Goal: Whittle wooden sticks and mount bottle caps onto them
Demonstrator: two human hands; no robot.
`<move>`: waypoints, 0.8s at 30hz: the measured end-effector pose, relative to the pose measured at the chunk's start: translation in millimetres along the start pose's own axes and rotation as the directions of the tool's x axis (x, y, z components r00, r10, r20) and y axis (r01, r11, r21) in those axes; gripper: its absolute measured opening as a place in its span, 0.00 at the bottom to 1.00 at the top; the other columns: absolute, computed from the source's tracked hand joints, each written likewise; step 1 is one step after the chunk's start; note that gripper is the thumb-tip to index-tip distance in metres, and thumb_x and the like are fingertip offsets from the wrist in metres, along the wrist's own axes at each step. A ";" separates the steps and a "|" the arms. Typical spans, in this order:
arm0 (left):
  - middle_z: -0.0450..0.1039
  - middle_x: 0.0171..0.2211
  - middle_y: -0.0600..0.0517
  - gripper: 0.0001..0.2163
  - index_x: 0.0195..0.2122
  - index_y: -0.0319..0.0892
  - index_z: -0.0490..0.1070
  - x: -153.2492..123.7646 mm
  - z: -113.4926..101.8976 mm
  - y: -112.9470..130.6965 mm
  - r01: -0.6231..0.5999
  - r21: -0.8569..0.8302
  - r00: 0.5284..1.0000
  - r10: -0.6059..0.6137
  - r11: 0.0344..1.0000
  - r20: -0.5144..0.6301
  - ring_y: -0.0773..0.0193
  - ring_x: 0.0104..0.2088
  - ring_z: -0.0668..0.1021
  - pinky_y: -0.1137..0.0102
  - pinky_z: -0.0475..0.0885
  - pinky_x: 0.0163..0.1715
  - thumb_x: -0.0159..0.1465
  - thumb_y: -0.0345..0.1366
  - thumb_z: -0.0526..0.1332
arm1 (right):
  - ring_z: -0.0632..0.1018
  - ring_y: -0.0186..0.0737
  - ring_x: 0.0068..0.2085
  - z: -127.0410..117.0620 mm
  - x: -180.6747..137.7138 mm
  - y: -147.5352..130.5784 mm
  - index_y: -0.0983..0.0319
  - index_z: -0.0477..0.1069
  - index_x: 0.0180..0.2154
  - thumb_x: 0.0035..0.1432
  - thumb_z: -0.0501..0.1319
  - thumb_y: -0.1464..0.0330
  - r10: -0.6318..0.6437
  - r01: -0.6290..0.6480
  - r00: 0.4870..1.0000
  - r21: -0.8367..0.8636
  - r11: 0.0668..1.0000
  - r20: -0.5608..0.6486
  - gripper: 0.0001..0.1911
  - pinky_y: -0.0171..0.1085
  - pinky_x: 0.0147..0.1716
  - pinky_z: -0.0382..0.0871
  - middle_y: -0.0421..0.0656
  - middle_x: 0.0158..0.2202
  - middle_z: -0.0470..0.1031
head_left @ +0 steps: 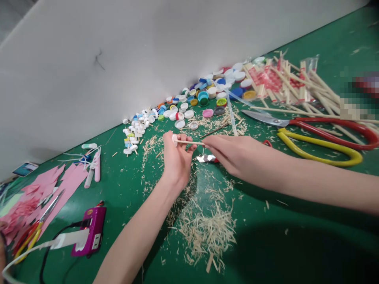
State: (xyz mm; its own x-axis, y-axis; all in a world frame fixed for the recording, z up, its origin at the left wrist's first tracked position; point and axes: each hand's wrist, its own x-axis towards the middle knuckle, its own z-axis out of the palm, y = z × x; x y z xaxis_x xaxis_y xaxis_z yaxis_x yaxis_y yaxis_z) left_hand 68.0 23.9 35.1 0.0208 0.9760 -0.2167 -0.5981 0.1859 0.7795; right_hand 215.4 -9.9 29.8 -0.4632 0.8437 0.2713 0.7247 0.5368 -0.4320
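My left hand (pixel 177 157) is closed around a small white bottle cap (pixel 175 139), held at the fingertips. My right hand (pixel 233 152) pinches a thin wooden stick (pixel 189 142) whose left end meets the cap. Both hands hover over a green table (pixel 266 244). Under my right hand lies a small cutter with a metal blade and red handle (pixel 207 158). Wood shavings (pixel 207 225) are heaped on the table below my hands.
Many coloured bottle caps (pixel 207 96) lie along the white wall. Finished cap-and-stick pieces (pixel 134 134) sit to the left. Chopsticks in wrappers (pixel 284 85) and large red-and-yellow scissors (pixel 319 136) are at right. Pink paper scraps (pixel 44 189), a purple device (pixel 90 230) and small scissors (pixel 35 227) are at left.
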 end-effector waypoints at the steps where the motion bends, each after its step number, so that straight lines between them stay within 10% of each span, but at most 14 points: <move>1: 0.55 0.22 0.57 0.13 0.25 0.42 0.54 -2.7 0.2 -3.3 0.015 0.020 1.000 -0.016 1.000 0.025 0.70 0.26 0.64 0.72 0.61 0.31 0.65 0.40 0.52 | 0.66 0.31 0.29 1.8 0.1 0.5 0.67 0.67 0.43 0.66 0.44 0.68 -0.013 0.013 1.000 -0.007 1.000 0.010 0.16 0.33 0.28 0.53 0.45 0.33 0.69; 14: 0.61 0.24 0.55 0.19 0.26 0.41 0.64 0.4 -3.9 -3.2 0.001 0.190 0.977 -0.041 0.982 0.208 0.72 0.24 0.65 0.73 0.63 0.27 0.61 0.53 0.59 | 0.66 0.29 0.28 -7.9 7.0 5.4 0.67 0.67 0.42 0.69 0.42 0.64 -0.041 0.038 0.998 -0.065 0.997 -0.043 0.19 0.32 0.26 0.48 0.46 0.34 0.70; 24: 0.61 0.26 0.58 0.12 0.34 0.45 0.62 -15.3 -0.3 -6.2 -0.262 0.383 0.938 0.140 0.886 0.318 0.73 0.25 0.64 0.76 0.61 0.26 0.58 0.38 0.67 | 0.67 0.30 0.29 -6.1 12.3 14.6 0.65 0.61 0.33 0.65 0.39 0.62 -0.040 0.040 0.999 0.010 0.999 -0.003 0.18 0.32 0.27 0.51 0.45 0.31 0.69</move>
State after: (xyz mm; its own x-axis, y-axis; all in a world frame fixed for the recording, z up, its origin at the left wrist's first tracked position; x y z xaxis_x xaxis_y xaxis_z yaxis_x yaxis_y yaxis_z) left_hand 71.2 7.8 33.4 0.1908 0.9772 0.0927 -0.2289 -0.0475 0.9723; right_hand 223.4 8.4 32.1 -0.4905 0.8213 0.2914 0.7004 0.5705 -0.4289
